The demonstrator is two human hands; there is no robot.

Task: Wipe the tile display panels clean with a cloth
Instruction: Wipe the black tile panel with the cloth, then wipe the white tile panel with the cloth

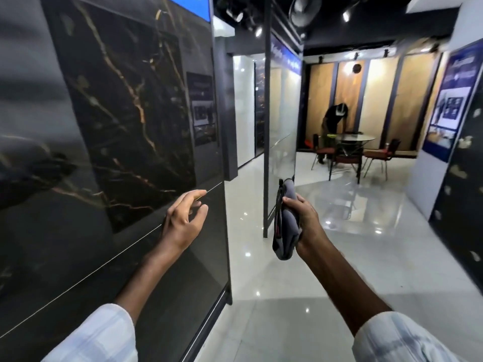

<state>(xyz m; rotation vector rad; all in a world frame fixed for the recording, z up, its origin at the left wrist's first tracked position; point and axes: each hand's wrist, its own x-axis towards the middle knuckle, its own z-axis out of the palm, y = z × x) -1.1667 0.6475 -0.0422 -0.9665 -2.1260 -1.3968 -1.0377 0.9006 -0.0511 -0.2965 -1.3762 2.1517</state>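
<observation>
A tall black tile display panel [130, 113] with gold veins fills the left side, close to me. My left hand [184, 218] hovers in front of its lower right part with fingers loosely spread, holding nothing; I cannot tell whether it touches the surface. My right hand [304, 220] grips a folded grey cloth [286, 226] with a dark edge, held upright in the aisle to the right of the panel. A second, glossy panel [281, 126] stands edge-on just behind the cloth.
A shiny white tiled floor [300, 278] runs ahead between the displays. A dark speckled panel [465, 178] lines the right side. Far back, a person [334, 118] bends over a round glass table [352, 139] with chairs, before wood-toned panels.
</observation>
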